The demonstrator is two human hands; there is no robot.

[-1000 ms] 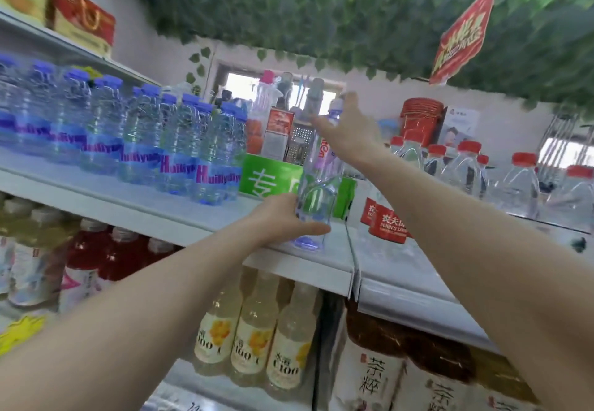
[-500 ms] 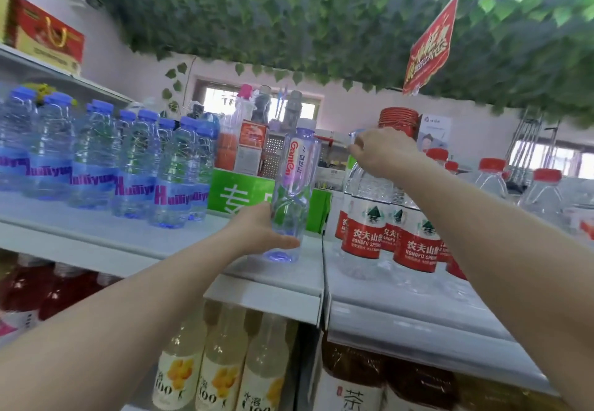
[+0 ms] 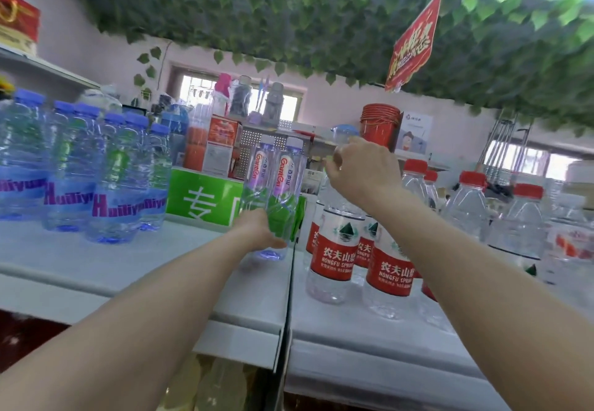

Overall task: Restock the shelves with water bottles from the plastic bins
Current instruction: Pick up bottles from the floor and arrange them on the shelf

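Observation:
Two slim clear Ganten water bottles (image 3: pixel 287 169) with pale lilac caps stand side by side at the right end of the white upper shelf (image 3: pixel 128 266). My left hand (image 3: pixel 260 230) grips their lower part, just above the shelf; I cannot tell whether it holds one bottle or both. My right hand (image 3: pixel 360 169) hovers to the right with loosely bent fingers and holds nothing. It hangs above a group of red-labelled Nongfu Spring bottles (image 3: pixel 334 250) on the adjoining shelf section (image 3: pixel 353 330).
Several blue-capped Huiliyuan water bottles (image 3: pixel 112 185) fill the left of the shelf. A green box (image 3: pixel 202 198) stands behind the Ganten bottles. Large red-capped bottles (image 3: pixel 520 217) crowd the right. Yellow drink bottles sit on the shelf below. Green leaves and a red sign (image 3: pixel 414 44) hang overhead.
My right hand left the Ganten bottle's cap and moved right, over the Nongfu Spring bottles. The bottle in my left hand went further back, beside a second Ganten bottle.

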